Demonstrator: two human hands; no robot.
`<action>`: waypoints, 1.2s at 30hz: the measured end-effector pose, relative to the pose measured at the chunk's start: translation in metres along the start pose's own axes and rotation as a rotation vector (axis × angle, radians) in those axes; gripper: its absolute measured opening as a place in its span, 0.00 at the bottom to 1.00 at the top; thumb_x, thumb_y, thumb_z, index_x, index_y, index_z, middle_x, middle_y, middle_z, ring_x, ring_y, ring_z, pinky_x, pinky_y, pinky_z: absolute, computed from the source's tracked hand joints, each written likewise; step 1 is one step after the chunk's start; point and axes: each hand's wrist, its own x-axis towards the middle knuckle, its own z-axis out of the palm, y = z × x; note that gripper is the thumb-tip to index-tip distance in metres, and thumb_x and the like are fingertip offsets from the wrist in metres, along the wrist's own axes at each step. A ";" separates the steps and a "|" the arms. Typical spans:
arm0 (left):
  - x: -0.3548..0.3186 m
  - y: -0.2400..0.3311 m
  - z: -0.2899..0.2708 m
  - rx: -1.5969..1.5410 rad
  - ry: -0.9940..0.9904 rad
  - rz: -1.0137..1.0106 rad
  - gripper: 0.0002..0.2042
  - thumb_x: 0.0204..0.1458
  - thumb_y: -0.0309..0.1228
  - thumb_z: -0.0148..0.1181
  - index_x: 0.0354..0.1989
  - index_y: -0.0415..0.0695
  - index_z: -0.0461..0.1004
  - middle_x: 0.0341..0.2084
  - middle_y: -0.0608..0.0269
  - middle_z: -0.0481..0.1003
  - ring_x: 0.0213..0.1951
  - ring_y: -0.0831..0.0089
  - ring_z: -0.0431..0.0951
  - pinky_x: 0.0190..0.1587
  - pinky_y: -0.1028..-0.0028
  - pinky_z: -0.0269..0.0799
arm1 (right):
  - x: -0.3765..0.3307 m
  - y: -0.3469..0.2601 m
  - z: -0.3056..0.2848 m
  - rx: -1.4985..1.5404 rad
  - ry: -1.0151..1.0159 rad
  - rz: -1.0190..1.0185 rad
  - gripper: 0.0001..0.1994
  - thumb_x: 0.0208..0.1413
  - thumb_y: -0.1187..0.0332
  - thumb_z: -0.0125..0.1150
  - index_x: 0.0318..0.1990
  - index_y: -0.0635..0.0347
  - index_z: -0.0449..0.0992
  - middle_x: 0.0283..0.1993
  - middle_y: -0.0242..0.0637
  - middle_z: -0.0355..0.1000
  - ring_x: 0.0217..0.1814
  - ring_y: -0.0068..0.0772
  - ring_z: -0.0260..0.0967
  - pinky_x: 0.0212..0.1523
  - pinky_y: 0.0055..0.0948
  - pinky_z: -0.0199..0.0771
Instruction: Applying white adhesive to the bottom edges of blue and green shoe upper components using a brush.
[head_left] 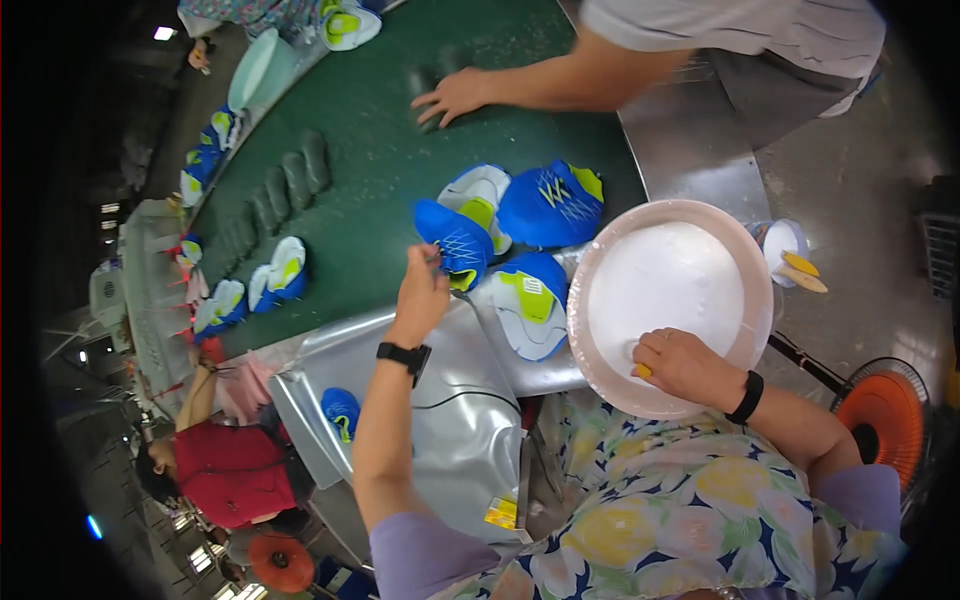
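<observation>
My left hand (421, 297) has its fingers closed on the edge of a blue shoe upper (455, 238) with pale crossed lines and a lime lining. My right hand (684, 366) reaches into a pale pink basin (757, 290) of white liquid (665, 285). Its fingers close round a brush (642, 370); only a bit of yellow shows and the rest is hidden. Beside the held upper lie another blue upper (550, 205), a white-soled one (480, 185) and a further one (530, 310) showing its white underside, close to the basin.
Dark shoe lasts (297, 180) lie in a row on the green belt (370, 170). A co-worker's hand (455, 97) touches more lasts across it. Blue uppers (280, 275) sit farther left. A cup with yellow-handled brushes (800, 270) and an orange fan (882, 422) stand right.
</observation>
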 end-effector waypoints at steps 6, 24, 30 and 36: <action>0.009 0.018 -0.008 0.786 0.173 0.327 0.24 0.49 0.20 0.57 0.56 0.51 0.70 0.44 0.48 0.71 0.44 0.49 0.75 0.46 0.58 0.72 | -0.018 -0.004 -0.037 0.143 0.094 0.130 0.09 0.51 0.67 0.65 0.33 0.61 0.71 0.32 0.41 0.69 0.36 0.45 0.71 0.39 0.38 0.73; -0.071 0.189 0.099 -0.286 -0.090 0.092 0.24 0.54 0.34 0.61 0.58 0.36 0.67 0.48 0.56 0.75 0.49 0.70 0.76 0.53 0.70 0.72 | -0.018 0.023 -0.127 0.456 0.746 0.313 0.13 0.54 0.64 0.66 0.28 0.66 0.74 0.26 0.41 0.72 0.26 0.34 0.70 0.29 0.30 0.68; -0.072 0.214 0.139 -0.164 0.271 0.364 0.19 0.56 0.27 0.57 0.55 0.34 0.70 0.51 0.56 0.73 0.50 0.68 0.75 0.54 0.69 0.69 | -0.025 0.018 -0.091 0.784 0.702 0.631 0.19 0.54 0.59 0.66 0.23 0.70 0.75 0.17 0.39 0.70 0.18 0.27 0.67 0.22 0.29 0.65; -0.059 0.202 0.131 0.175 0.346 0.657 0.18 0.58 0.27 0.55 0.56 0.35 0.70 0.50 0.56 0.74 0.48 0.68 0.75 0.53 0.70 0.70 | -0.033 0.001 -0.090 1.166 0.558 0.681 0.18 0.56 0.60 0.64 0.25 0.70 0.76 0.19 0.38 0.71 0.20 0.23 0.68 0.23 0.24 0.67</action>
